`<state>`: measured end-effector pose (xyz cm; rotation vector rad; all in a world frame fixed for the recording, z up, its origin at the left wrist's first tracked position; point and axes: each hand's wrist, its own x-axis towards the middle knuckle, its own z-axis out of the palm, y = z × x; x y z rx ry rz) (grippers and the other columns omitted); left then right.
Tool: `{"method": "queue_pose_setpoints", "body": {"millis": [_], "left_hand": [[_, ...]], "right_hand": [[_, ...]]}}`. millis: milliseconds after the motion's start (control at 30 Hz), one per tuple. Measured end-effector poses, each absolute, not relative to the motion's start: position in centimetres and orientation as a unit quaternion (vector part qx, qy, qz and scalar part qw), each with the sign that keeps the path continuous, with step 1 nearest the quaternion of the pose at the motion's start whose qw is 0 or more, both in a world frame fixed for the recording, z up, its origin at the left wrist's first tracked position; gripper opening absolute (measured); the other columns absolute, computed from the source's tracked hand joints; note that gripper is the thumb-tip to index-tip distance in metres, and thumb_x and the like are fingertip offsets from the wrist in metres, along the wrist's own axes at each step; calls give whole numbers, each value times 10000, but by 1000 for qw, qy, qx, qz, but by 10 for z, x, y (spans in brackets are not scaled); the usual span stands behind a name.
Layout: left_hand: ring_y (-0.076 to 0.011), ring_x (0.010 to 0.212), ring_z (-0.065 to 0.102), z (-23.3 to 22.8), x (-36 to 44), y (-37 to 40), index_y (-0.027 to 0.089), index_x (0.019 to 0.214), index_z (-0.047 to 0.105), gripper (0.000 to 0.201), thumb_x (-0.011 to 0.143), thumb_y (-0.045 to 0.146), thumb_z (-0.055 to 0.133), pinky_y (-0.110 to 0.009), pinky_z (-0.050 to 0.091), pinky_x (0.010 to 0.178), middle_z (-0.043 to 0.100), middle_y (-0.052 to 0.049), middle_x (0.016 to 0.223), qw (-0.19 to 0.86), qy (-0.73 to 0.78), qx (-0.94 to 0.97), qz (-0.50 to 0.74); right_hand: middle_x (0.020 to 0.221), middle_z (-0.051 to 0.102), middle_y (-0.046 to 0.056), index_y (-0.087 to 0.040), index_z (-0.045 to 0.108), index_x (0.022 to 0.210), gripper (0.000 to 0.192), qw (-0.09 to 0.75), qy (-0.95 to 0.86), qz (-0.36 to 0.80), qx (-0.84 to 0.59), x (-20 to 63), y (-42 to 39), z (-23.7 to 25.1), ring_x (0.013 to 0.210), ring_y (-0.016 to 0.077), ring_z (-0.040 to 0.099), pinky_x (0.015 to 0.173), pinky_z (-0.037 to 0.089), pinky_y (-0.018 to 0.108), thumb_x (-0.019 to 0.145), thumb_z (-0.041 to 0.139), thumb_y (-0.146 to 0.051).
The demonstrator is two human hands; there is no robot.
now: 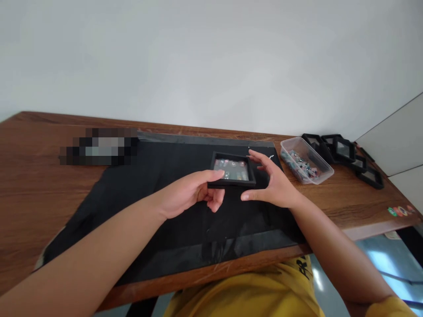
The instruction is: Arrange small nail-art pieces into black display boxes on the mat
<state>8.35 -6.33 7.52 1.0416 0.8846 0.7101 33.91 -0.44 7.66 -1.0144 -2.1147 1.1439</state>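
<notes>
A small black shadow-box frame with a clear window and tiny coloured pieces behind it is held above the black mat. My left hand grips its left side, thumb on the window and fingers curled underneath. Close by the frame's right edge is my right hand, its thumb and fingers spread apart in a wide C. Nothing shows between those fingers, and I cannot tell whether a fingertip touches the frame.
Right of the mat stands a clear plastic box holding many small colourful pieces. Several black frames lie in a pile beyond it. Round stickers mark the table's right edge. A pixelated object lies at left; a wall rises behind.
</notes>
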Motion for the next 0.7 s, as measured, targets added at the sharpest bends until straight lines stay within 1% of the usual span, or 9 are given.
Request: {"method": "queue_pose_setpoints", "body": {"millis": [67,200,300,400,500,600,700], "left_hand": [[-169,540,574,76,82,-64,189,644,747,495,873,624,695,-311,505,612,687,-59,606,722,394,464,329],[-146,536,572,81,79,-64,158,645,748,488,847,601,765,-288,507,601,660,-48,590,739,371,432,360],[-156,550,594,85,76,-65,151,610,736,510,819,612,797,-275,503,594,624,-41,536,737,368,419,382],[-165,568,606,89,73,-65,149,614,735,502,840,595,783,-273,499,604,597,-39,501,728,368,423,396],[-165,554,596,91,70,-65,151,621,725,453,852,538,773,-281,490,584,610,-38,510,719,365,417,420],[-145,524,576,91,67,-64,145,624,720,372,825,449,798,-286,497,568,657,-38,569,710,365,388,461],[-128,515,554,91,63,-62,134,635,718,309,823,371,780,-286,501,563,646,-35,580,697,379,357,494]], "right_hand": [[1640,515,174,-267,442,1637,1223,256,-786,415,-379,340,-6,76,1540,380,472,1274,383,623,615,986,-662],[1607,551,163,-280,425,1649,1209,240,-795,404,-384,341,-7,75,1538,380,472,1279,364,641,639,985,-638],[1612,547,159,-296,424,1650,1179,241,-801,399,-377,342,-7,74,1537,380,473,1277,361,648,663,976,-629],[1628,530,157,-298,434,1646,1145,239,-812,382,-370,342,-7,74,1540,373,469,1290,345,639,686,963,-630],[1639,525,149,-307,466,1630,1094,226,-828,358,-368,342,-7,74,1553,379,455,1300,330,638,706,949,-637],[1640,525,150,-303,494,1611,1058,214,-839,340,-368,342,-7,75,1552,382,457,1304,326,637,714,944,-638],[1642,520,151,-291,504,1602,1035,207,-843,331,-369,342,-7,75,1558,373,450,1312,322,626,726,937,-634]]}}
